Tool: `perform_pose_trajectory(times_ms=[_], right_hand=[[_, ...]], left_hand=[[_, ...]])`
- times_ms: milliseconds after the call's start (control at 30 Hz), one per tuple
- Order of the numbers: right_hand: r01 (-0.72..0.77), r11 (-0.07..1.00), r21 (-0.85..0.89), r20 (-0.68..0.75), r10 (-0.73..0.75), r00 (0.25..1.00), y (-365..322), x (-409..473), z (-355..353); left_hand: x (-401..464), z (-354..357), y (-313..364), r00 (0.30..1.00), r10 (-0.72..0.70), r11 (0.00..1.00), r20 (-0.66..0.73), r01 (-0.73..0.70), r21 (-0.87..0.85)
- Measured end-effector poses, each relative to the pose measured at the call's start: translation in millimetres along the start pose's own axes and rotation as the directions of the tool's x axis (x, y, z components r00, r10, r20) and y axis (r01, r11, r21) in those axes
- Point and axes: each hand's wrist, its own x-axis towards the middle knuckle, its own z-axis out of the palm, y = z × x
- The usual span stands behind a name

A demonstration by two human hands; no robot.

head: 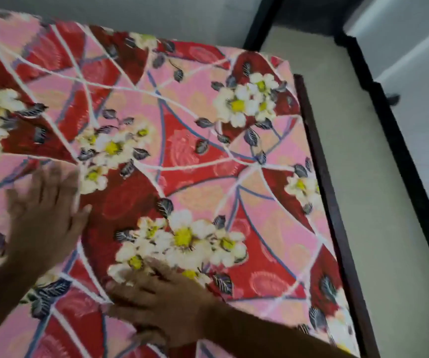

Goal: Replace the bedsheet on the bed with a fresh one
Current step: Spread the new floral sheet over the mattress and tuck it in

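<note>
Both palms down on the bedsheet [182,151] — red and pink, white flowers, spread flat across the top of the bed and reaching its far corner, where it drops over the edge beside the dark bed frame [321,182]. The left hand [45,210] lies flat with fingers spread wide, nothing pinched in it; the right hand [161,301] presses down just in front, fingers splayed on the cloth, gripping nothing that I can see. Looks like smoothing work, so the sheet may already be the fresh one, though nothing here proves which it is. This is thin, soft fabric, light and limp, with a slight sheen that suggests it slides easily under a palm; it will bunch if pushed and go taut only if pulled from an edge or corner. Best hold, I'd judge, is a pinch at the hem along the frame side or that far corner, not the middle. Plenty hidden, mind — both hands are motion-blurred, the fingertips hard to read, the near and left parts of the bed are cut off, and whether the edges are tucked under cannot be told. Pale floor [363,177] runs alongside.
</note>
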Motion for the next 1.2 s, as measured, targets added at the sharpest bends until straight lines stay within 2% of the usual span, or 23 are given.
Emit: perform_pose_trajectory(times_ms=[67, 100, 167, 200, 267, 333, 367, 400, 433, 467, 500, 600, 667, 733, 800, 833, 933, 967, 1000, 1033, 1100, 1167, 1200], right_hand=[[-0.058, 0.997, -0.042, -0.041, 0.056, 0.998, 34.8, -14.1, -0.3], [-0.161, 0.987, -0.024, -0.024, 0.160, 0.987, 51.3, -25.5, -2.1], [-0.437, 0.900, 0.013, -0.170, 0.432, 0.886, 112.2, -68.5, 6.2], [-0.579, 0.815, 0.037, -0.196, 0.574, 0.795, 144.9, -96.5, 6.4], [-0.830, 0.536, 0.152, -0.159, 0.842, 0.515, 193.6, -154.5, 10.8], [-0.929, 0.166, 0.330, -0.049, 0.986, 0.159, 212.7, -215.0, 22.3], [-0.920, 0.008, 0.393, 0.024, 1.000, 0.019, 211.5, -241.3, 28.8], [-0.905, -0.080, 0.417, 0.050, 0.997, -0.064, 202.5, -257.7, 31.4], [-0.893, -0.099, 0.440, 0.036, 0.995, -0.093, 188.6, -270.3, 32.2], [-0.893, -0.046, 0.447, -0.024, 0.998, -0.063, 167.3, -279.8, 32.9], [-0.891, 0.066, 0.449, -0.098, 0.995, 0.025, 139.6, -282.7, 32.6], [-0.759, 0.539, 0.366, -0.252, 0.842, 0.476, 22.4, -262.4, 38.6], [-0.586, 0.777, 0.232, -0.144, 0.623, 0.769, -49.5, -248.6, 54.0], [-0.510, 0.847, 0.152, -0.033, 0.520, 0.853, -72.1, -259.6, 68.6], [-0.594, 0.797, 0.106, -0.027, 0.599, 0.800, -50.3, -290.7, 81.7], [-0.702, 0.706, 0.098, -0.026, 0.706, 0.707, -36.5, -310.5, 86.8], [-0.970, 0.181, 0.165, 0.015, 0.982, 0.186, -7.0, -384.9, 89.4], [-0.979, 0.046, 0.196, 0.013, 0.999, 0.049, -8.1, -406.2, 86.5], [-0.970, -0.020, 0.243, -0.013, 1.000, -0.024, -11.9, -418.9, 83.5], [-0.954, -0.013, 0.299, -0.050, 0.998, -0.030, -17.3, -424.9, 79.7], [-0.927, 0.140, 0.349, -0.094, 0.989, 0.114, -35.3, -421.0, 72.7], [-0.890, 0.298, 0.344, -0.094, 0.954, 0.284, -50.8, -417.8, 74.7], [-0.876, 0.299, 0.378, -0.083, 0.953, 0.290, -51.3, -420.1, 79.2]], left_hand=[[0.7, -4.2, 44.1, 0.998, 0.056, 0.998, -0.034, -0.056, 0.005], [1.7, -0.1, 60.1, 0.993, 0.110, 0.994, -0.033, -0.109, 0.021], [0.5, 3.4, 98.5, 0.979, 0.202, 0.977, -0.019, -0.200, 0.075], [1.1, 7.2, 116.0, 0.971, 0.239, 0.966, -0.008, -0.237, 0.100], [1.4, 12.6, 148.7, 0.955, 0.298, 0.945, 0.002, -0.295, 0.139], [-2.4, 18.7, 184.9, 0.927, 0.374, 0.917, 0.016, -0.373, 0.140], [-4.8, 22.6, 203.2, 0.911, 0.412, 0.902, 0.013, -0.410, 0.135], [-7.5, 24.7, 220.8, 0.897, 0.441, 0.889, 0.017, -0.439, 0.132], [-10.9, 26.5, 239.4, 0.883, 0.469, 0.875, 0.018, -0.467, 0.129], [-15.8, 29.6, 261.4, 0.864, 0.502, 0.856, 0.026, -0.501, 0.125], [-22.2, 33.5, 283.4, 0.842, 0.539, 0.835, 0.026, -0.538, 0.117], [-42.9, 45.0, 335.1, 0.778, 0.628, 0.774, 0.025, -0.627, 0.085], [-52.2, 49.6, 353.0, 0.751, 0.660, 0.748, 0.015, -0.658, 0.081], [-57.6, 52.2, 365.6, 0.702, 0.711, 0.698, 0.038, -0.711, 0.084], [-62.0, 52.8, 377.7, 0.659, 0.749, 0.654, 0.060, -0.751, 0.092], [-65.8, 52.7, 385.5, 0.644, 0.761, 0.637, 0.078, -0.765, 0.097], [-85.9, 53.5, 411.3, 0.626, 0.769, 0.617, 0.133, -0.780, 0.106], [-95.8, 54.7, 422.5, 0.609, 0.780, 0.601, 0.144, -0.793, 0.098], [-107.2, 56.8, 433.8, 0.574, 0.804, 0.567, 0.155, -0.818, 0.092], [-120.9, 60.2, 446.5, 0.518, 0.840, 0.510, 0.162, -0.855, 0.093], [-155.4, 67.1, 468.0, 0.335, 0.920, 0.331, 0.203, -0.942, 0.054], [-186.8, 66.6, 482.5, 0.066, 0.964, 0.074, 0.258, -0.997, -0.021], [-194.8, 61.1, 485.2, -0.060, 0.963, -0.050, 0.264, -0.998, -0.044]])
